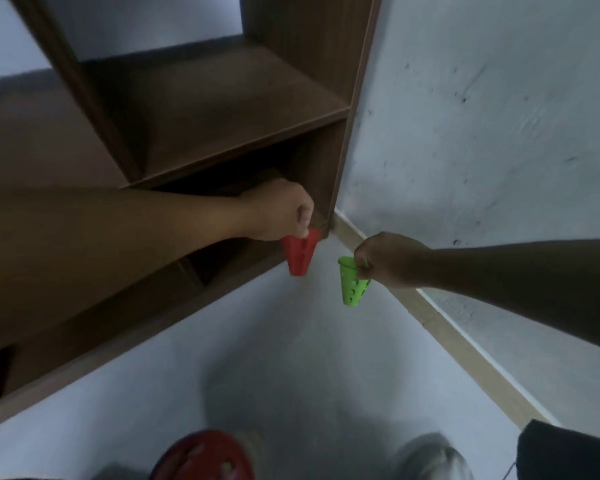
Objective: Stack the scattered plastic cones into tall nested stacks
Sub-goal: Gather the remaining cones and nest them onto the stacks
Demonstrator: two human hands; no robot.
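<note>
Below you, seen from your head camera, your left hand pinches a red cone by its rim, narrow end hanging down, beside the corner of a brown wooden shelf unit. Your right hand pinches a green perforated cone the same way, near the red one but apart, above the pale floor

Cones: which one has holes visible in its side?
The green cone, held by the right hand. The red cone in the left hand shows none.
</note>
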